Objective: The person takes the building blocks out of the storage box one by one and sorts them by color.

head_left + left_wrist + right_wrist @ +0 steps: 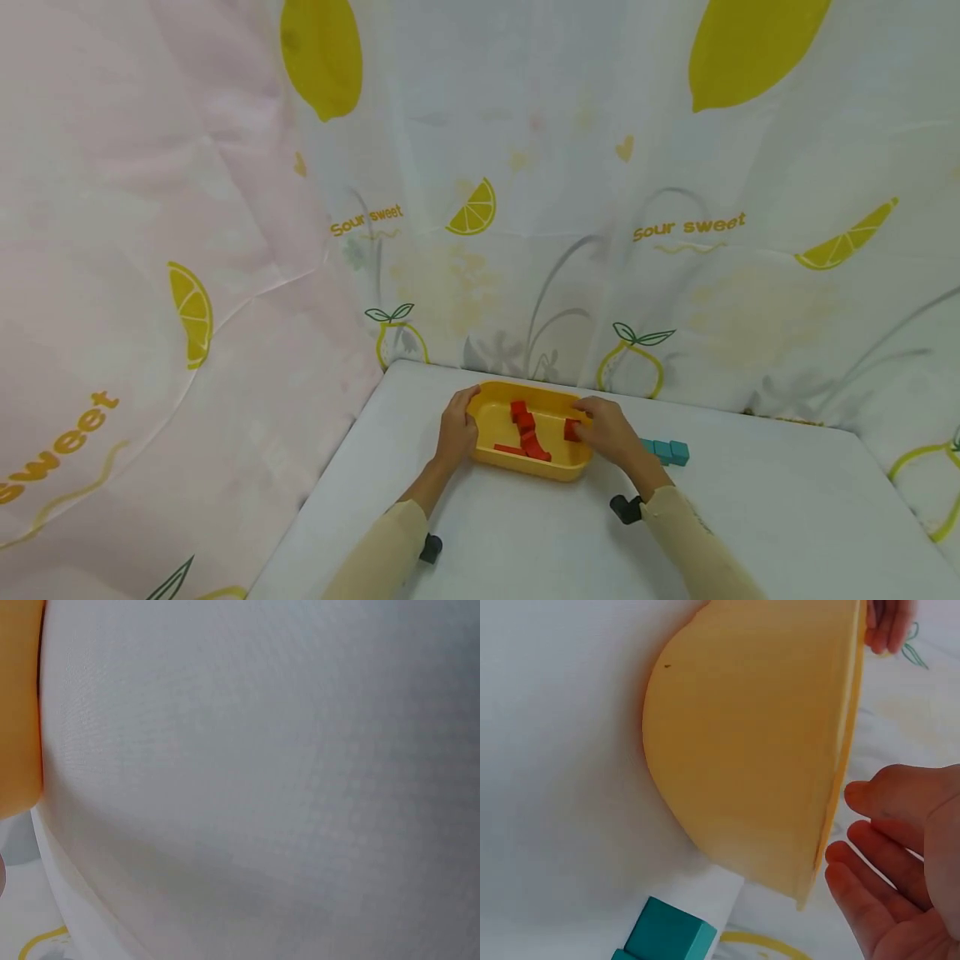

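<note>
A yellow plastic tub stands on the white table with several red blocks and a thin red strip inside. My left hand grips the tub's left rim. Over the right end is my right hand, its thumb overlapping a red cube in the head view. In the right wrist view, the fingers and thumb are bent loosely beside the tub's rim, and nothing shows between them. The left wrist view catches just the tub's outer wall.
Several teal blocks sit in a row on the table, right of the tub and partly behind my right forearm. A lemon-printed cloth hangs along the back and left edges. Dark wrist devices show near both sleeves.
</note>
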`<act>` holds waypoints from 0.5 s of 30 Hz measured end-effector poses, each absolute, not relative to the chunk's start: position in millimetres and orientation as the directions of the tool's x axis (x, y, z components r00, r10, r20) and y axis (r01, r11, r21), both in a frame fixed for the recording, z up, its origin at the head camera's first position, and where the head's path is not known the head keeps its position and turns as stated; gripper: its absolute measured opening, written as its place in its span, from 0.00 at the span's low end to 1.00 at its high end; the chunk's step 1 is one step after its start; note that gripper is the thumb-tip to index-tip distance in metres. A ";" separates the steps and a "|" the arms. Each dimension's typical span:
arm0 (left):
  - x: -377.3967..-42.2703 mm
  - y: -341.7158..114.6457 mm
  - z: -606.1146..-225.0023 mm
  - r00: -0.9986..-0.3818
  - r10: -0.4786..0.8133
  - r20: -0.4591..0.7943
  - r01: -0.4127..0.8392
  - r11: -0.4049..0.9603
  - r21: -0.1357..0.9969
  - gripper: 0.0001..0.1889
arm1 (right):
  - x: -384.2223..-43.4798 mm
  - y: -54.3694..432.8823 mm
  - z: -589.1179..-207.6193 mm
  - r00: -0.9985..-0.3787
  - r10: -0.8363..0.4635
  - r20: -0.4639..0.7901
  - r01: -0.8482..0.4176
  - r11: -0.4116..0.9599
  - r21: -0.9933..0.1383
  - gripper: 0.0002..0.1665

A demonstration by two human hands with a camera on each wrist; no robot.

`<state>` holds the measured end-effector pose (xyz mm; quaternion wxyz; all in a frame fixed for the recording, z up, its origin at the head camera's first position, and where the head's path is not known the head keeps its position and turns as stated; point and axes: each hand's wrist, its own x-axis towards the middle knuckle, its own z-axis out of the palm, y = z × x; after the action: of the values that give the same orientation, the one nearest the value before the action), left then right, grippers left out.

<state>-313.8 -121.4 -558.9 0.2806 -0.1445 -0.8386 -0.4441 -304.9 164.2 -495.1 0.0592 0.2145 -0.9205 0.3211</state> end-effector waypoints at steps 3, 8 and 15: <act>-312.8 -120.7 -556.6 -0.802 -0.006 0.598 0.495 0.554 0.669 0.28 | -308.7 157.2 -495.4 -0.901 -0.376 0.217 -0.432 0.725 -0.537 0.20; -312.9 -120.5 -556.1 -0.789 -0.004 0.615 0.509 0.558 0.656 0.28 | -316.2 149.6 -501.8 -0.898 -0.401 0.180 -0.435 0.751 -0.497 0.20; -313.3 -121.3 -559.5 -0.773 0.003 0.635 0.524 0.567 0.636 0.27 | -322.9 143.2 -507.5 -0.903 -0.420 0.093 -0.416 0.795 -0.442 0.21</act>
<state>-313.3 -121.3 -559.5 0.2979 -0.1580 -0.8335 -0.4377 -322.9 143.2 -507.5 -0.0049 0.2207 -0.9472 0.2324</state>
